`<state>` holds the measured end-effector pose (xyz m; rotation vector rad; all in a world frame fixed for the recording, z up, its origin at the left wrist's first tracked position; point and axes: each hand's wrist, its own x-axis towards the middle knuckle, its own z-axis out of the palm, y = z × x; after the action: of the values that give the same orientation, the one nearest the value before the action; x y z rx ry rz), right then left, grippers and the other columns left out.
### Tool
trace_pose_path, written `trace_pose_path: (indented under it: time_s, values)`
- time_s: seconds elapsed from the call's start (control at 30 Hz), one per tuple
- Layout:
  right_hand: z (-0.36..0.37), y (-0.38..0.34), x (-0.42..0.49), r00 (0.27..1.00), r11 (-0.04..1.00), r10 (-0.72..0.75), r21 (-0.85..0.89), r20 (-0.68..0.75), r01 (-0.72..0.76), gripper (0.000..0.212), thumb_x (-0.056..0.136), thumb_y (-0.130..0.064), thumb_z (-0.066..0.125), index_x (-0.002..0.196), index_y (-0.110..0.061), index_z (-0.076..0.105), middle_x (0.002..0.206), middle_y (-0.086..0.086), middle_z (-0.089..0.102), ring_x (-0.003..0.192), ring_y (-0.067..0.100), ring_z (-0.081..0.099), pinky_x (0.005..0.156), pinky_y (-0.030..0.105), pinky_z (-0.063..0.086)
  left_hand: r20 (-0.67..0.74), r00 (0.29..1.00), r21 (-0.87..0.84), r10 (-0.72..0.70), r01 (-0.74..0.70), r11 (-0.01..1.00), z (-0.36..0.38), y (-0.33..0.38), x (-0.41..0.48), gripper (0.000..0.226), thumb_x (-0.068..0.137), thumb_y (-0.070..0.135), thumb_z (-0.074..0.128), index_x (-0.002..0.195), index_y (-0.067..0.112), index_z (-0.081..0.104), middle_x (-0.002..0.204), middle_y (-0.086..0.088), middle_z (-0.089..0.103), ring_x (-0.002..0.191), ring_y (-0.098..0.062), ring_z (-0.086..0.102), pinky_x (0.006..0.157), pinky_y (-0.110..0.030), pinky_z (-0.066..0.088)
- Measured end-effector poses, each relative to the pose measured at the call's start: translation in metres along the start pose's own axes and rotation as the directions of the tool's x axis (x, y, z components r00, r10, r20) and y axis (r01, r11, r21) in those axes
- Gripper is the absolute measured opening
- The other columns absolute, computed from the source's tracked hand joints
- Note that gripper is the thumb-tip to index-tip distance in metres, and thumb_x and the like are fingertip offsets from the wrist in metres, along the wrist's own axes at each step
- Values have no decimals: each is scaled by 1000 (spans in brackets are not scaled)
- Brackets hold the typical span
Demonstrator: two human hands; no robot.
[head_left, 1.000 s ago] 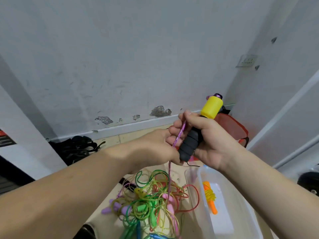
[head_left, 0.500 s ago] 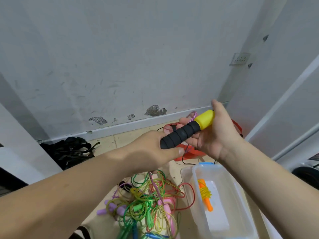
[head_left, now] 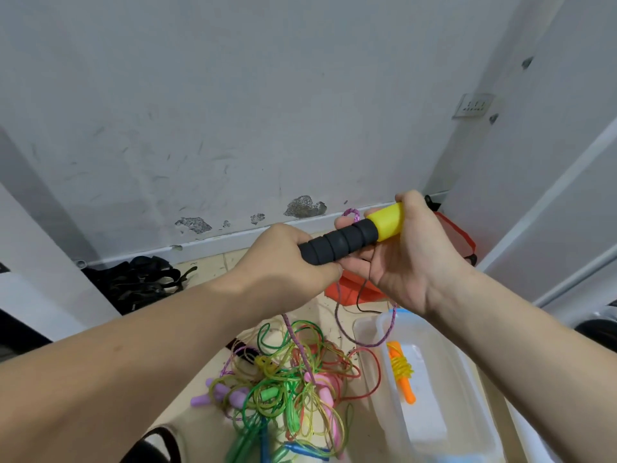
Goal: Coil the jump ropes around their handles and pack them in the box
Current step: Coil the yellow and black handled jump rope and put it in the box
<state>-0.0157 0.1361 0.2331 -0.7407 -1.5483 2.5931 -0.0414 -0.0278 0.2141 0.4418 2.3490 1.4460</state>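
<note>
Jump ropes [head_left: 293,379] lie tangled together on the floor at 6 o'clock, just beside the box [head_left: 427,422] at 5 o'clock. These are what is left to do.

One packed rope [head_left: 400,372], with orange handles and yellow cord wound round them, lies inside the box. That is the only part I judge finished.

You hold a handle [head_left: 347,243], black foam with a yellow cap, roughly level at centre frame, above the floor. Your left hand [head_left: 283,259] has its fingers curled round the black end. Your right hand [head_left: 414,265] grips the yellow end, thumb on top and fingers wrapped beneath.

The purple cord [head_left: 389,329] shows as a small loop by your right fingertips. It hangs slack below your hands, sags past the box's rim and runs down into the tangle. I see no turns on the handle, so I judge the coiling of this rope barely begun. I cannot find its second handle.

Count: one box, one coiled rope, one handle in hand. The tangle is too knotted for a sure count. Purple, green, pink and blue handles show there, so I would guess at least four more ropes.
</note>
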Motion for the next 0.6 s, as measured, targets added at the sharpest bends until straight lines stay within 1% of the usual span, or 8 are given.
trace_pose_path:
  time_s: [0.1,0.2,0.23,0.3,0.4,0.5,0.53,0.6]
  values:
    - [0,1,-1,1000,999,-10,-33,7,11,44,103,-50,35,99,-11,54,82,13,75,78,33,74,94,55,56,28,1000,23,3,-3,1000,-3,2,-3,38,82,30,80,61,19,50,44,12,30,40,-11,29,39,-18,25]
    - [7,7,-6,999,1000,-6,-10,52,6,79,96,-73,40,109,0,68,98,13,78,97,33,76,100,52,55,22,999,0,50,-50,999,0,8,-1,44,84,31,79,56,19,47,43,12,34,41,-9,31,40,-16,24]
    - [12,12,-9,996,1000,12,-12,92,-11,78,91,-77,45,99,-5,75,97,10,79,96,27,77,96,46,56,11,998,-18,63,-63,998,4,10,0,42,85,28,77,56,18,48,44,12,38,42,-9,33,40,-16,25]
    - [21,23,-13,990,999,47,-14,132,-46,50,91,-65,60,79,-18,73,80,0,77,79,14,76,80,33,55,20,996,-31,86,-85,996,9,15,0,33,86,19,72,60,16,51,47,11,43,44,-10,38,41,-18,28]
    - [23,23,-9,992,995,91,-52,91,-86,26,97,-43,63,91,-18,66,86,-2,76,73,14,72,60,24,55,100,987,-16,130,-129,992,9,15,2,22,83,10,70,66,10,56,57,3,47,49,-13,43,47,-21,32]
    - [18,8,-2,997,999,20,-26,71,-18,31,103,-35,52,76,-19,49,97,8,79,90,26,75,77,37,60,281,959,-46,41,-30,999,-1,3,10,15,80,8,76,79,2,62,61,-5,57,56,-19,57,56,-30,45]
    - [16,4,-2,998,1000,-13,9,58,13,37,104,-37,51,72,-20,46,90,10,77,89,29,76,82,42,61,357,934,-2,-22,25,1000,-4,-5,12,15,78,8,77,86,2,65,64,-7,63,60,-19,62,61,-30,49]
    - [11,-2,-2,998,996,-46,79,31,43,43,105,-42,52,70,-18,45,68,10,64,72,31,75,85,51,61,460,880,244,-121,6,970,-6,-21,14,12,79,7,74,91,8,70,71,0,71,65,-9,62,64,-19,47]
